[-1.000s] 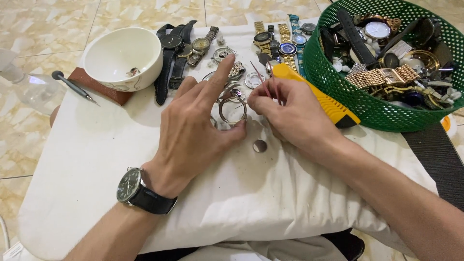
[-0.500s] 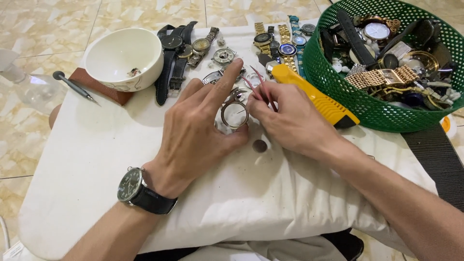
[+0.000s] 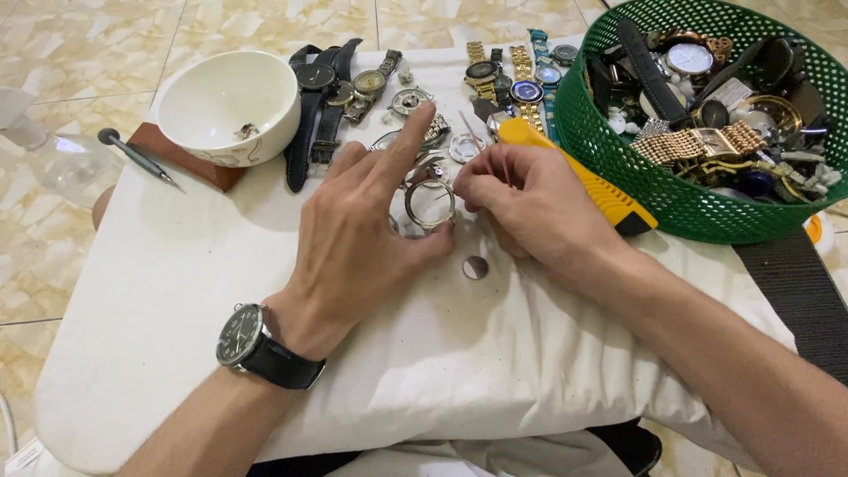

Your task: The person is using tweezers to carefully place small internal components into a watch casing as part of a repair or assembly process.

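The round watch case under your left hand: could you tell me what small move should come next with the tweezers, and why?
Probably lower the tweezers tips into the open watch case. The left hand steadies the case on the white cloth with thumb and fingers, and the right hand pinches the tweezers just beside it, tips raised. A small round disc lies loose nearby, so keep the motion short.

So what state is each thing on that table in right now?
Left hand: steadying the round watch case on the white cloth.
Right hand: pinching thin tweezers.
White bowl: upright, a small part inside.
Green basket: heaped with watches.
Small disc: lying loose.
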